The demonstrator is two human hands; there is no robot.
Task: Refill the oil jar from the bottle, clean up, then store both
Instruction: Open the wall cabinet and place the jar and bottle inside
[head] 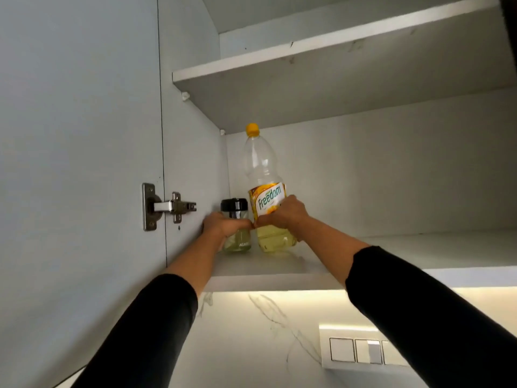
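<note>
Left hand (223, 226) grips jar (236, 233) (shelf corner) — right hand (282, 214), bottle (264, 175).

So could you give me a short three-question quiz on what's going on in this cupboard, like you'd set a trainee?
1. True or false: the oil bottle wears its yellow cap.
2. Which hand holds the black-lidded oil jar?
A. left hand
B. right hand
C. neither
3. Fill in: both containers stand on the cupboard's ____ shelf.

Key
1. True.
2. A; the right hand's grip is on the bottle.
3. Lower; the upper shelf shows nothing on it from this angle.
</note>
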